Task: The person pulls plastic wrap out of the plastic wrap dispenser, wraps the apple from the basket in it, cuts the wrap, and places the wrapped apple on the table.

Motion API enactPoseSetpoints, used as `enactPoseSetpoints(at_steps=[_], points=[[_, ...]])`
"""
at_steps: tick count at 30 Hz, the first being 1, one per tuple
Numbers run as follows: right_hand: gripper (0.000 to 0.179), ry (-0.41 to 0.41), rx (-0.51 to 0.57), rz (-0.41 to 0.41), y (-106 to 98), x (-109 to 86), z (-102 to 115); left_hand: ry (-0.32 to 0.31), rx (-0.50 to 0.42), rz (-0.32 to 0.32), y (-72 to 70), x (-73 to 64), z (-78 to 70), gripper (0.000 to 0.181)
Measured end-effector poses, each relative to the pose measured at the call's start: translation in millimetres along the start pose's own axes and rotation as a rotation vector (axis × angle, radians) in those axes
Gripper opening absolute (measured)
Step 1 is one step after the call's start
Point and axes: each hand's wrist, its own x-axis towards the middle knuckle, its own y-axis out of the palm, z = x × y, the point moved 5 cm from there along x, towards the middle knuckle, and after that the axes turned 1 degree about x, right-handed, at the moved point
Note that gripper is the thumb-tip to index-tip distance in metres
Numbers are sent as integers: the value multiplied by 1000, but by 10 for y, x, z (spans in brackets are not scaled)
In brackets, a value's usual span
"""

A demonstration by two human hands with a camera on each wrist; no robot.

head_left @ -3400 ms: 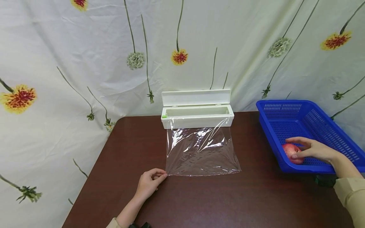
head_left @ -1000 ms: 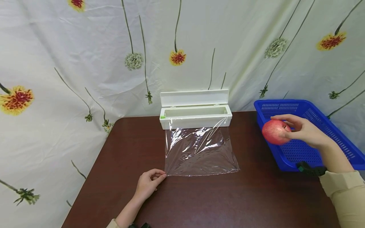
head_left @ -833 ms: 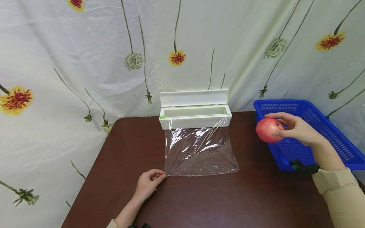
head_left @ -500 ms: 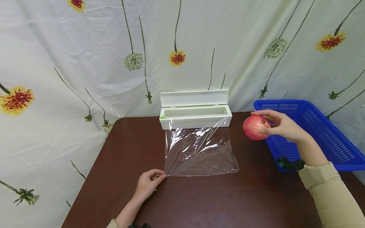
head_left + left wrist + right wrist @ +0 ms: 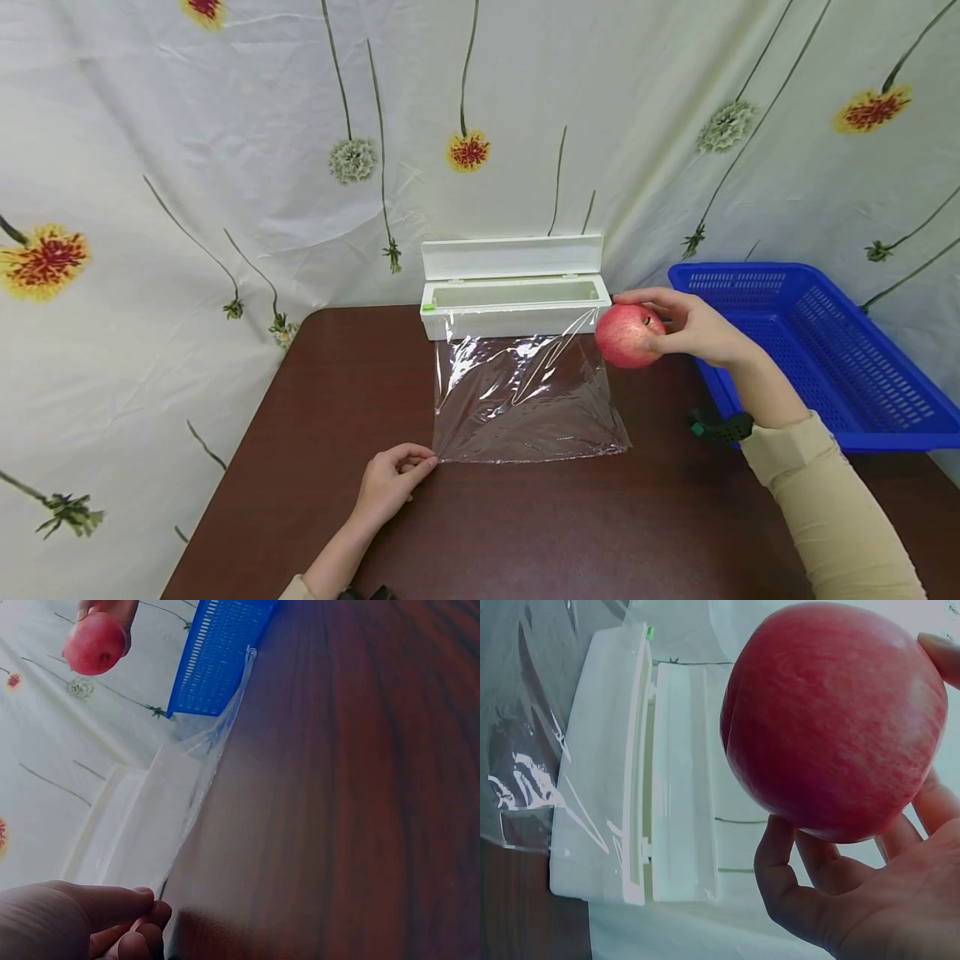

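Note:
A sheet of clear plastic wrap [image 5: 525, 400] stretches over the dark table from a white wrap dispenser [image 5: 517, 321], whose lid stands raised. My left hand [image 5: 393, 479] pinches the sheet's near left corner between thumb and forefinger, as the left wrist view also shows at close range. In my right hand [image 5: 697, 329] is a red apple [image 5: 628, 335], gripped between thumb and fingers and lifted above the table. It overlaps the right edge of the wrap and the dispenser's right end in the head view. The apple [image 5: 832, 720] fills much of the right wrist view.
A blue plastic basket [image 5: 900, 442] with perforated walls stands at the right of the table, partly behind my right arm. A pale curtain [image 5: 285, 125] with printed flowers hangs behind the table's back edge.
My right hand took the apple up out of the blue basket and has carried it left, toward the plastic wrap. My left hand keeps its pinch on the corner.

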Motion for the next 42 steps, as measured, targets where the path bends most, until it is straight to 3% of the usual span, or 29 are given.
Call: enactPoseSetpoints(at_steps=[15, 21, 31, 42], points=[[55, -45, 58, 68, 311, 253, -7, -7, -7, 2, -1, 3, 4, 4], [56, -13, 30, 70, 444, 323, -40, -7, -11, 10, 4, 3, -2, 4], [59, 6, 85, 97, 703, 419, -111, -5, -16, 10, -7, 0, -7, 4], [58, 52, 116, 116, 934, 457, -342, -2, -10, 5, -10, -7, -15, 4]])
